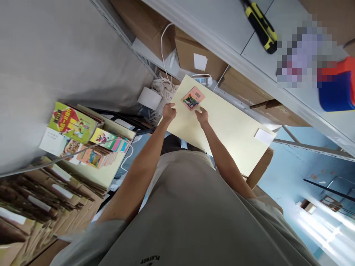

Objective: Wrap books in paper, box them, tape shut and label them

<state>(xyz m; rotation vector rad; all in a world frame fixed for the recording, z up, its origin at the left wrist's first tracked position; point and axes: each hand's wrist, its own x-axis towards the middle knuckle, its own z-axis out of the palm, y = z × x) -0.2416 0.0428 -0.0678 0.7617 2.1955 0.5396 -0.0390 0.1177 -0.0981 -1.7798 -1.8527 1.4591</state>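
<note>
Fingers of the right hand (202,116) stand slightly apart near the pink booklet (197,95) in the head view, those of the left hand (169,112) curl left of it, closure impossible to tell, and the pale table (230,127) beneath it apparently keeps it flat within reach.

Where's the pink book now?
Head view, just above centre: the pink book lies on the cream table, towards its left end, just beyond the left hand and right hand, closer to the right.
</note>
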